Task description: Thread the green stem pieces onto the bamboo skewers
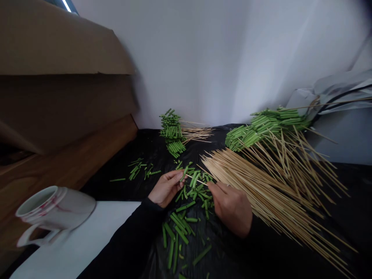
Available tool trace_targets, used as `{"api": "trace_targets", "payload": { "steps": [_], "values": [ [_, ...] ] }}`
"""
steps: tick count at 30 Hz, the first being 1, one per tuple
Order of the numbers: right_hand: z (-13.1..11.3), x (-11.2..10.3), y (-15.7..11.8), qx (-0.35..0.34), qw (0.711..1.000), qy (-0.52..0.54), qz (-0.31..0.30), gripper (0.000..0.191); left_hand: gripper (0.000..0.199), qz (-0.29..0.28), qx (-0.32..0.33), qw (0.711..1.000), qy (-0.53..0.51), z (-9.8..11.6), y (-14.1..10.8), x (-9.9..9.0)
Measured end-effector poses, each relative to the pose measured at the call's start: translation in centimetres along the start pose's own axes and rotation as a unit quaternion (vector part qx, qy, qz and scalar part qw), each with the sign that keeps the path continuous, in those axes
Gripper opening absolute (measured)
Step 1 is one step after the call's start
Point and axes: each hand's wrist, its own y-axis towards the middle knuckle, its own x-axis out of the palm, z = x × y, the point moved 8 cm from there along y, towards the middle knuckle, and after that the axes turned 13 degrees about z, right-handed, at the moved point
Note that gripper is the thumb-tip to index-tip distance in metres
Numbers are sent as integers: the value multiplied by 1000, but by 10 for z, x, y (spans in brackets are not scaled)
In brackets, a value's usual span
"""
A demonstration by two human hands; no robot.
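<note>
My left hand (167, 187) pinches a short green stem piece (184, 174) between thumb and fingers. A thin wooden skewer (199, 180) reaches from that piece to my right hand (232, 205), whose fingers are closed on it. Cut green stem pieces (180, 226) lie scattered below and between my hands on black plastic sheeting (145, 149). Right of my right hand spreads a large pile of bare skewers (261, 186). Skewers threaded with green pieces are stacked behind, in a small pile (171, 131) and a larger one (267, 126).
A white mug (69, 209) stands on a white surface (113, 217) at the left. Behind it are a wooden surface (87, 155) and a large cardboard box (64, 42). A pale wall (203, 58) closes off the back. A grey container (345, 131) with plastic film stands at the right.
</note>
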Motion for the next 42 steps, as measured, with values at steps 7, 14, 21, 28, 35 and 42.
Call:
{"api": "trace_targets", "payload": {
  "steps": [7,14,21,28,35,42],
  "values": [
    [2,3,-2,6,1000,-7,-12,27,31,17,15,1000,15,-2,-1,0],
    [1,1,-1,2,1000,-7,-7,27,28,-5,-31,1000,-3,-8,0,0],
    [-2,0,-3,0,1000,-9,-7,28,28,5,5,1000,19,-3,1,-1],
    [-3,2,-4,2,1000,-15,-16,28,27,2,5,1000,31,-5,-2,0],
    [-4,3,-5,1,1000,-19,-19,27,26,-9,-5,999,30,-5,-5,5],
    [-5,1,-3,1,1000,-18,-15,27,24,-17,-17,999,30,-7,-6,5]
  ]
}}
